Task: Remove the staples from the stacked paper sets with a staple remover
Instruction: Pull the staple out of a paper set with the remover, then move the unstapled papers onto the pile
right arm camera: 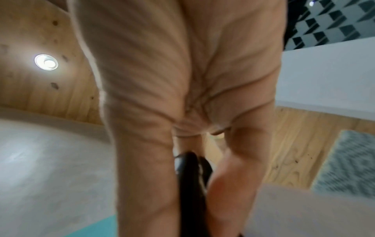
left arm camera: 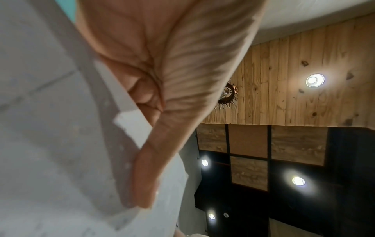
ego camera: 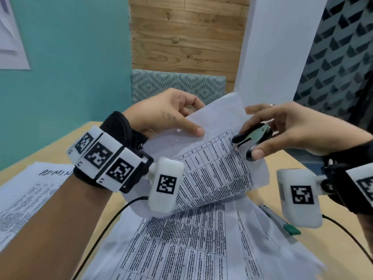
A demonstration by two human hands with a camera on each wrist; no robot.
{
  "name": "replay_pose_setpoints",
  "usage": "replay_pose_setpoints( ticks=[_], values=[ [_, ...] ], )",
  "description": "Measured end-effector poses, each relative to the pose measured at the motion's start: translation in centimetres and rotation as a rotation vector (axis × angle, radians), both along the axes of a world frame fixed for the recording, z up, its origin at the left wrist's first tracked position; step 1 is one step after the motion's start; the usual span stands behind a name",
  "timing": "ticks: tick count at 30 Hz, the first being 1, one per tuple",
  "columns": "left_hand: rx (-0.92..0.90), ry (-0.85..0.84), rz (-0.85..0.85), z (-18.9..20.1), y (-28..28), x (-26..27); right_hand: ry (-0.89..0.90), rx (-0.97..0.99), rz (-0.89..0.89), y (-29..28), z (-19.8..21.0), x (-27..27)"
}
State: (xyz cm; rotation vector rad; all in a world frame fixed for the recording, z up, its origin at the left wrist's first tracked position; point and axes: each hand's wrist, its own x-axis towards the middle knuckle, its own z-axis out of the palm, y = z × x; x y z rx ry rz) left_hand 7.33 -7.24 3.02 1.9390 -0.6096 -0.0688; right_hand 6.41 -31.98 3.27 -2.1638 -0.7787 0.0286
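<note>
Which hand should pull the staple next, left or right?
Right. The right hand already grips the staple remover, its tip at the corner of the lifted paper set. The left hand is busy holding that set up.

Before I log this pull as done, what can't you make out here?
- Staple: head view, hidden under the remover tip.
- Print on the held set: too small to read.
- Remover's teeth: right wrist view, blurred behind the right hand.
- Left hand fingers: left wrist view, behind paper.
</note>
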Motion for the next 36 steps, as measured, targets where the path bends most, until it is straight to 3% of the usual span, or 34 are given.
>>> replay_pose_setpoints(
  ticks=[5, 11, 15, 17, 19, 23, 28, 36],
  values=[
    [0.061, -0.090, 0.002, 0.7, -0.2, -0.7, 0.182, 0.072, 0.162, 0.2, -0.3, 0.2],
    [0.187, -0.269, 0.035, 1.0, -0.5, -1.9, 0.140, 0.073, 0.167, -0.1, -0.1, 0.2],
    [0.325, -0.326, 0.105, 0.9, 2.9, -2.3, 0.039, 0.147, 0.120, -0.3, 0.5, -0.1],
    [0.230, -0.328, 0.196, 0.5, 5.6, -2.1, -0.033, 0.226, 0.056, -0.7, 0.8, -0.1],
    [0.025, -0.279, 0.284, -0.4, 7.5, -1.5, -0.091, 0.317, 0.002, -1.0, 1.0, 0.0],
    [-0.285, -0.181, 0.310, -3.7, 6.6, -0.3, -0.128, 0.435, -0.033, -1.3, 1.2, 0.0],
    [-0.639, -0.359, 0.389, -4.9, 3.0, 1.1, -0.121, 0.451, -0.051, -1.0, 1.1, -0.1],
    [-0.617, -0.537, 0.360, -1.3, 5.1, 1.8, -0.116, 0.477, -0.077, -1.5, 1.4, -0.2]
  ],
)
